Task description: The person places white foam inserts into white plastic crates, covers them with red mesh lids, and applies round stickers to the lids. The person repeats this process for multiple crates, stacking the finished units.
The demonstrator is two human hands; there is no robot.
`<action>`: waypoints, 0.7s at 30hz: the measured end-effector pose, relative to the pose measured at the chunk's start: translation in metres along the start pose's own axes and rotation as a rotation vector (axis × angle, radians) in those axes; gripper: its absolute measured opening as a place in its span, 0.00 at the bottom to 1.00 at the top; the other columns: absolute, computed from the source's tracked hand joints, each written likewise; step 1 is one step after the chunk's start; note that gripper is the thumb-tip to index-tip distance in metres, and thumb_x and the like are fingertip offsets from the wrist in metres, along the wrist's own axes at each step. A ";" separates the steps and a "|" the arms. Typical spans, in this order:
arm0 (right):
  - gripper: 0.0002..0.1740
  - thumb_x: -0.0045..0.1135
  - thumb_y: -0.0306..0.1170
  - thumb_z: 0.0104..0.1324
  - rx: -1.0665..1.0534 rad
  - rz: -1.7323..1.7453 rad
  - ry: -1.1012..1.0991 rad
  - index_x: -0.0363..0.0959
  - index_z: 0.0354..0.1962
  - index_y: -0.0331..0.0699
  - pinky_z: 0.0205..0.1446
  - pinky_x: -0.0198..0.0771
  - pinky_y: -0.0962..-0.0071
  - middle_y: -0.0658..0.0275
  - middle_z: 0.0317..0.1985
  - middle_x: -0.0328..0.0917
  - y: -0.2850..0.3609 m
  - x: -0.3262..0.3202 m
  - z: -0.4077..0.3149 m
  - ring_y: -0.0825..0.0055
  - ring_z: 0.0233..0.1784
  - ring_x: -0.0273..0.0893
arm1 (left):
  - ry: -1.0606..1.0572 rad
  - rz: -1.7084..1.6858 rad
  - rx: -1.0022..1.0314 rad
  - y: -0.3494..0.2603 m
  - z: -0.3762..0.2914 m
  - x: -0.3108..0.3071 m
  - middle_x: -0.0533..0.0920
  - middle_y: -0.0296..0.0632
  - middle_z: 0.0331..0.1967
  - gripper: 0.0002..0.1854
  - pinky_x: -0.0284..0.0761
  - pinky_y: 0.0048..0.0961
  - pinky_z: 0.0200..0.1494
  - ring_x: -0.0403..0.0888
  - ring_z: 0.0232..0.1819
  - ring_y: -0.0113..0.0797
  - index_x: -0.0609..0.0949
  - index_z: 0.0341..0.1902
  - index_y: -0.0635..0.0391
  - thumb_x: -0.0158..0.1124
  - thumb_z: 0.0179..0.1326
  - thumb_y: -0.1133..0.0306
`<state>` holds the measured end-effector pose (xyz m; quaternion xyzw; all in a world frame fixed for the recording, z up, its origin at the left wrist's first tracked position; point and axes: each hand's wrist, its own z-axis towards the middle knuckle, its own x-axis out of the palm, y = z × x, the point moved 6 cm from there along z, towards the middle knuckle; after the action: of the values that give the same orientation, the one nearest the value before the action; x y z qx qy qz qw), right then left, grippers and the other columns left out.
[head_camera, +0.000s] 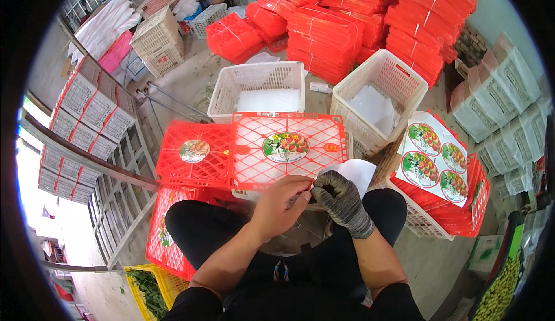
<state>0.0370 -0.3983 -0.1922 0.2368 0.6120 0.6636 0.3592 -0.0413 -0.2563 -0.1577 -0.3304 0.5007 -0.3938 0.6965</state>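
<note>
In front of my knees lies a red plastic lattice box lid (247,126) over white sheet material, with an oval fruit sticker (286,147) at its middle. My bare left hand (284,208) is at the lid's near right corner, thumb and index finger pinched together at a small red piece, seemingly the lid's corner. Close beside it, my right hand (340,199) wears a grey knit glove with its fingers curled. White sticker backing paper (357,173) shows behind the glove; whether the right hand grips it I cannot tell.
Another red lid with a sticker (195,149) adjoins on the left. Behind stand two white plastic crates (221,91), (377,141) and bundled red plastic stacks (323,39). At right, a sticker sheet (433,158) tops red lids in a crate. A yellow crate (175,284) holds leaves.
</note>
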 end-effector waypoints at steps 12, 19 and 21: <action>0.04 0.61 0.24 0.67 -0.099 -0.114 0.062 0.74 0.38 0.36 0.44 0.74 0.72 0.63 0.35 0.77 0.014 0.001 0.000 0.74 0.36 0.76 | 0.160 -0.227 -0.189 0.030 0.003 -0.006 0.86 0.46 0.50 0.11 0.80 0.29 0.51 0.85 0.48 0.35 0.85 0.50 0.68 0.62 0.70 0.73; 0.05 0.56 0.26 0.70 -0.035 -0.116 0.077 0.72 0.42 0.35 0.40 0.77 0.70 0.59 0.34 0.81 0.005 0.001 0.004 0.74 0.34 0.82 | 0.117 -0.521 -0.332 0.044 -0.007 -0.006 0.85 0.45 0.54 0.12 0.79 0.27 0.54 0.83 0.49 0.30 0.84 0.55 0.65 0.60 0.73 0.73; 0.07 0.59 0.31 0.68 0.019 -0.050 0.076 0.74 0.39 0.36 0.43 0.74 0.71 0.63 0.35 0.77 -0.001 0.003 0.004 0.75 0.37 0.76 | 0.197 -0.506 -0.300 0.042 -0.009 -0.005 0.86 0.43 0.49 0.14 0.78 0.28 0.55 0.83 0.49 0.29 0.82 0.59 0.65 0.60 0.75 0.71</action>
<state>0.0384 -0.3933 -0.1929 0.1994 0.6374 0.6569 0.3499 -0.0421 -0.2324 -0.1938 -0.5040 0.5203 -0.5066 0.4676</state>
